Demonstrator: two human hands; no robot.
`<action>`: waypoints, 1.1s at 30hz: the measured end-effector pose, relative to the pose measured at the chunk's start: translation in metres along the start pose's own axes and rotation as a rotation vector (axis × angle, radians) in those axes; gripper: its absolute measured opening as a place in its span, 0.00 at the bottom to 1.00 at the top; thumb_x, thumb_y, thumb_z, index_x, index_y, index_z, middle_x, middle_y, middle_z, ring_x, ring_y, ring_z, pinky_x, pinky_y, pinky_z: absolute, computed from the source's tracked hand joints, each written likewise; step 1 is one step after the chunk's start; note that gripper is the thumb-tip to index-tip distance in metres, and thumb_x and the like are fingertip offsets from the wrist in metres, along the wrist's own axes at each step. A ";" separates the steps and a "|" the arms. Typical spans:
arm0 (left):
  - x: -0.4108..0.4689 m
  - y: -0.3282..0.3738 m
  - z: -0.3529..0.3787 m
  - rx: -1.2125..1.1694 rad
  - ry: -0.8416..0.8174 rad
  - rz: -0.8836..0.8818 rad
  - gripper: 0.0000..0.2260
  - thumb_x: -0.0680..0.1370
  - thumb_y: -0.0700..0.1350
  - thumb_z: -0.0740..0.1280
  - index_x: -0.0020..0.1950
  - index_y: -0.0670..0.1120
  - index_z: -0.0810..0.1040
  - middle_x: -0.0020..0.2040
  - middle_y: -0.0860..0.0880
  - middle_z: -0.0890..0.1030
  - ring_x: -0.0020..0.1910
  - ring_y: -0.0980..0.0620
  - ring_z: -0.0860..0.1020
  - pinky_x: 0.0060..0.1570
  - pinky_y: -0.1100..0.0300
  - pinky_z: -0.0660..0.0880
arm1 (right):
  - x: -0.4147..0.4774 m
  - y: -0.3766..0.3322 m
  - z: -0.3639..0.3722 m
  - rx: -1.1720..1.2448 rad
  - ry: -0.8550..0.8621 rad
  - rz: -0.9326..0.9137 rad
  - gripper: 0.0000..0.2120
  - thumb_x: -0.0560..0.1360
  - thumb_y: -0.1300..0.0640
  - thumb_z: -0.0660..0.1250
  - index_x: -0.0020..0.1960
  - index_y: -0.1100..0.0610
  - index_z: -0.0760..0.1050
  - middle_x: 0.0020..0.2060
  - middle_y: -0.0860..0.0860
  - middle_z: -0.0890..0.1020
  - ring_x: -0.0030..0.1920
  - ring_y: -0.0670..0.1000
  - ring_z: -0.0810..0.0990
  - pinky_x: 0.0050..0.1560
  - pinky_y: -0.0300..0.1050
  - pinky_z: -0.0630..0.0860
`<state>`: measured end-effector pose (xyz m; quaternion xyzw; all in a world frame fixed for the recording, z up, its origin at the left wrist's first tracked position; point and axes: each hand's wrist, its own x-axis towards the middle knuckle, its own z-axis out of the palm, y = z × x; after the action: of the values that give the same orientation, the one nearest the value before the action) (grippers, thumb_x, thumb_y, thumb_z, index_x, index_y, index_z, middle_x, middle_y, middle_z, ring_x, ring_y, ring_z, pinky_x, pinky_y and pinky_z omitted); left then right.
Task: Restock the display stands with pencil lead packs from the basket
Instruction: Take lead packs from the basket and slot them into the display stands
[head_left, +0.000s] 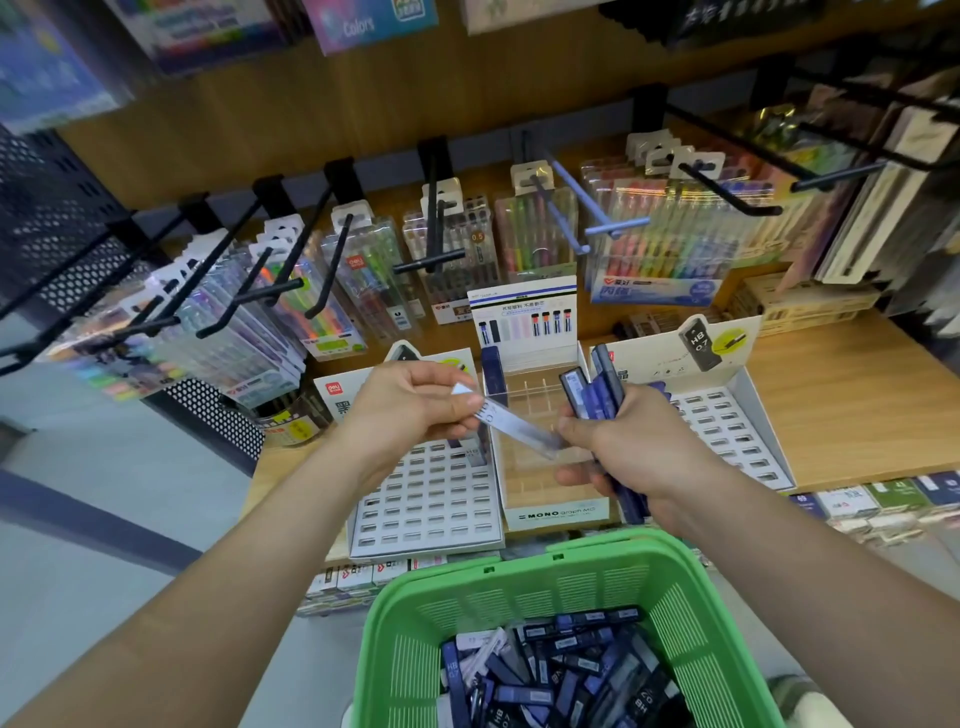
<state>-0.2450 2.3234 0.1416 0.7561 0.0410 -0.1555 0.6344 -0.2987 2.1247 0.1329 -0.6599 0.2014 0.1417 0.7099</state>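
Wooden shelf (852, 400); lead pack (519, 427) crosswise, sloping right-down.

Green basket (395, 649): near side cut off by the bottom edge. Single lead pack (522, 427): motion-blurred, print unreadable, one end covered by the left hand (410, 410). Bundle of packs (597, 387): middle hidden inside the right hand (639, 447). Left display stand (426, 499): header partly behind the left hand. Top-shelf packages (363, 21): blurred, cropped.
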 end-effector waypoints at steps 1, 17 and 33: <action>0.001 -0.001 -0.007 0.016 0.035 0.009 0.05 0.70 0.34 0.73 0.42 0.42 0.82 0.37 0.42 0.85 0.33 0.52 0.83 0.33 0.67 0.78 | 0.001 0.000 -0.002 -0.025 0.004 -0.001 0.04 0.78 0.62 0.68 0.53 0.60 0.76 0.36 0.55 0.84 0.24 0.49 0.80 0.18 0.34 0.65; 0.018 -0.077 -0.005 0.953 0.132 0.229 0.08 0.78 0.44 0.68 0.56 0.46 0.84 0.47 0.49 0.85 0.38 0.53 0.79 0.41 0.64 0.73 | -0.001 -0.007 -0.011 -0.082 -0.130 0.083 0.07 0.76 0.58 0.71 0.47 0.62 0.77 0.30 0.52 0.81 0.23 0.45 0.72 0.20 0.35 0.66; 0.032 -0.088 0.002 1.023 0.207 0.327 0.07 0.77 0.48 0.68 0.45 0.53 0.70 0.39 0.51 0.82 0.38 0.49 0.80 0.39 0.53 0.79 | 0.003 -0.002 -0.009 -0.016 -0.119 0.117 0.07 0.76 0.63 0.71 0.47 0.57 0.72 0.37 0.53 0.75 0.23 0.46 0.75 0.19 0.34 0.65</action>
<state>-0.2380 2.3345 0.0485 0.9761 -0.0956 0.0205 0.1940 -0.2954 2.1154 0.1328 -0.6432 0.1958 0.2235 0.7057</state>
